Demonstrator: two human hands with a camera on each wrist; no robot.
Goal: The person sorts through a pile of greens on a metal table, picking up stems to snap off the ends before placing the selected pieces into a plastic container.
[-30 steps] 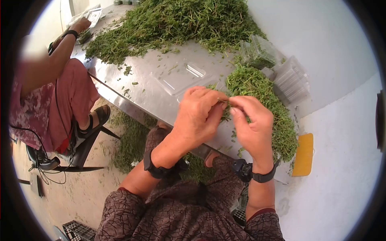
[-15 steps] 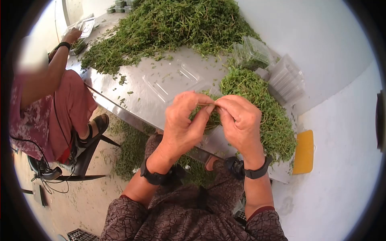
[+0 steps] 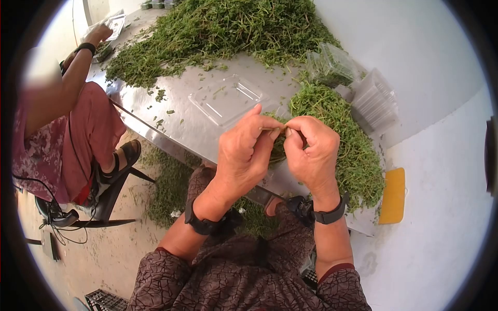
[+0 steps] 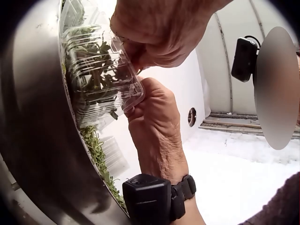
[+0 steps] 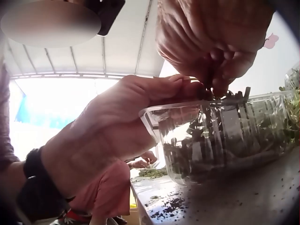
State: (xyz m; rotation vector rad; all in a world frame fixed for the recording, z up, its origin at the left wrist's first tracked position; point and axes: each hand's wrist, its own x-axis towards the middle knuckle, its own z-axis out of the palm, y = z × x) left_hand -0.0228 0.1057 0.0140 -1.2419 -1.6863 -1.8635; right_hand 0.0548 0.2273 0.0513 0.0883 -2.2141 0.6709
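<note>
In the head view my left hand (image 3: 244, 147) and right hand (image 3: 314, 147) meet fingertip to fingertip. Thumb and forefinger of each pinch a thin green stem (image 3: 270, 128), stretched short between them. Right below the hands is a clear plastic box (image 5: 187, 161) with cut greens in it, seen from the side in the right wrist view; from the head it is mostly covered by my hands. Its flat lid (image 3: 223, 101) lies folded open on the table past my left hand. A loose heap of greens (image 3: 337, 119) lies just beyond my right hand.
A large pile of greens (image 3: 233, 36) covers the back of the metal table (image 3: 176, 122). Stacked plastic boxes (image 3: 376, 98) stand by the wall at right, near a yellow board (image 3: 392, 197). Another person (image 3: 85, 114) sits at left. Fallen greens (image 3: 176, 192) lie on the floor.
Both hands have shifted slightly left over the box. My left fingers have gone from a bunched hold to a pinch along the stem, fingertips still against the right hand's.
</note>
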